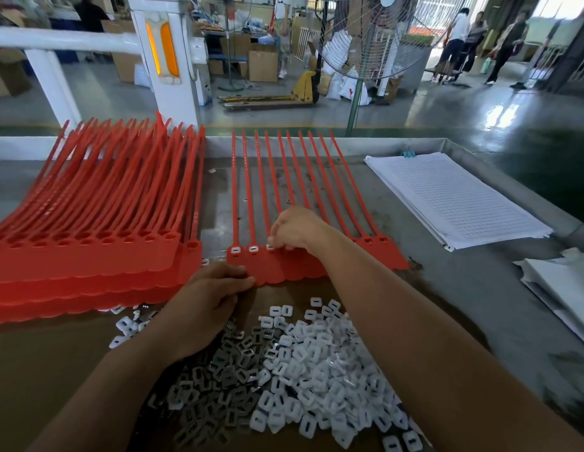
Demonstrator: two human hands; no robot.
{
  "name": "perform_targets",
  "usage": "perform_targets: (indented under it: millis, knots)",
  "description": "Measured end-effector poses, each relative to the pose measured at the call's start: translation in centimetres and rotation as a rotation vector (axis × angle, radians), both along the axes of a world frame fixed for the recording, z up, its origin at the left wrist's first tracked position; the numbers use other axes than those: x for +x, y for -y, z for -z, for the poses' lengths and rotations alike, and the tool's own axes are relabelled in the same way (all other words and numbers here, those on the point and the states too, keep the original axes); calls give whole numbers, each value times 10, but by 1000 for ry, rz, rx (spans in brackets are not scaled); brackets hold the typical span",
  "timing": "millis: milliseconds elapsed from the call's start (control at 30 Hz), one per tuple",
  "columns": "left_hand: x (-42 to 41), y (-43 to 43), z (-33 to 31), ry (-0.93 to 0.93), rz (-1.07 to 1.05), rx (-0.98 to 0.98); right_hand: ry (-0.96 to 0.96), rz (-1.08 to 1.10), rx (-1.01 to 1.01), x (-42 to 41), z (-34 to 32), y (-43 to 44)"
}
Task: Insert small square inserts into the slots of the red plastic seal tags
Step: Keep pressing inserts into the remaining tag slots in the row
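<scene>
A: Obs., your right: a stack of lined paper point(457, 197) lies on the grey table point(480, 288), with a blue binder clip point(409, 154) at its far corner. Nearer you, loose white sheets point(564, 288).

B: Noted. Beyond your table?

A: Pedestal fan point(375, 34) just behind the edge. Yellow pallet jack point(284, 93) on the floor, cardboard boxes point(262, 65) behind it. People point(480, 44) standing far right.

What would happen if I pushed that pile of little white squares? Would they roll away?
Probably not. The white squares look flat with corners, so they would likely slide and scatter. They seem small, thin plastic, so probably very light. The pile lies loose, with strays beside it, so it should spread easily.
</scene>
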State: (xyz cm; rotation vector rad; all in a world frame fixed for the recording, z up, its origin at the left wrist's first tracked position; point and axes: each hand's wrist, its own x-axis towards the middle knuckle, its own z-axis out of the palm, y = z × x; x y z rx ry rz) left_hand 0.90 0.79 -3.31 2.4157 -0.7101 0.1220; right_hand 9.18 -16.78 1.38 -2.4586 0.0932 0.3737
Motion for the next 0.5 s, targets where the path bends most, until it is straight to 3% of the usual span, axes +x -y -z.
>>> perform_targets:
  millis: [67,267,500]
  knots:
    - [0,0,0,-9,-3,-4,25,-1,11,3,4,1]
    - [-2,0,-2,-10,11,-12,92,-98,-276,9,9,-8]
    - [-3,0,-3,-8,6,13,233,-120,-280,-6,17,-6]
